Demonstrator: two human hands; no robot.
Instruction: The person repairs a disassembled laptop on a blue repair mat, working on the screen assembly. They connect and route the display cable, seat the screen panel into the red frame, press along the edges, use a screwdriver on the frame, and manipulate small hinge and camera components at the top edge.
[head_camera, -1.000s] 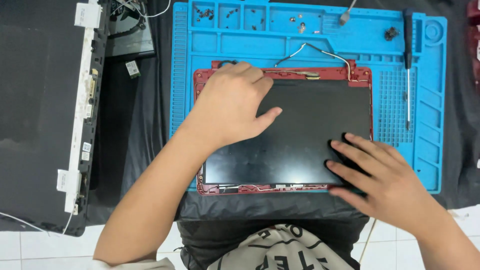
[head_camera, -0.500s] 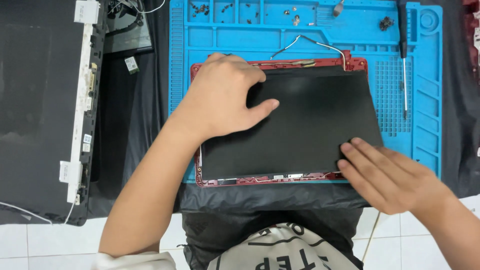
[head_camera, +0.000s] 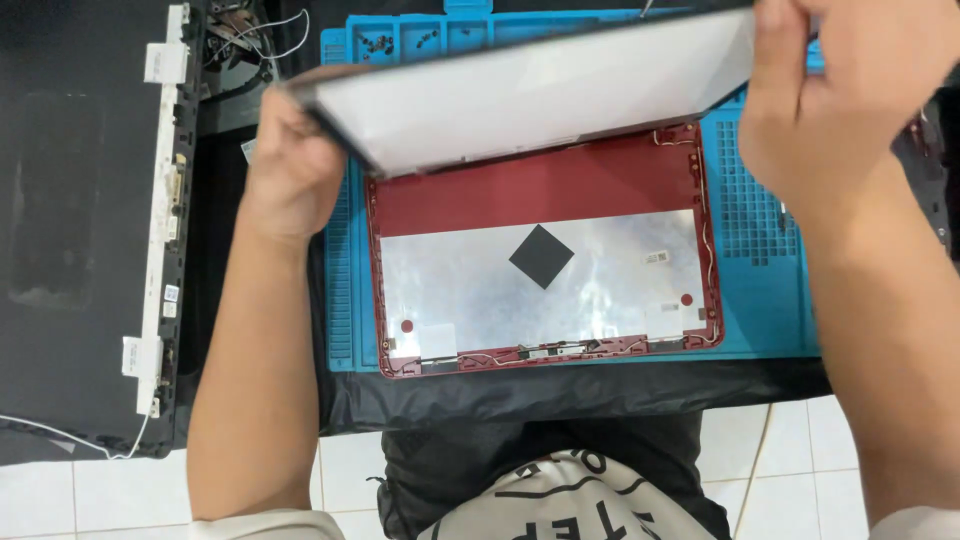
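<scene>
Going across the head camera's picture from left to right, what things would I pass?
Black laptop base → left hand gripping the lifted screen panel → red lid shell with its foil lining, lying on the blue work mat → right hand at the panel's other end.

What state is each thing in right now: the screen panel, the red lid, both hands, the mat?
Screen panel: lifted clear of the lid, tilted, pale back showing.
Red lid shell: lying flat, open, foil lining exposed.
Left hand: gripping the panel's left edge.
Right hand: gripping the panel's right edge.
Blue mat: flat under the lid.
</scene>
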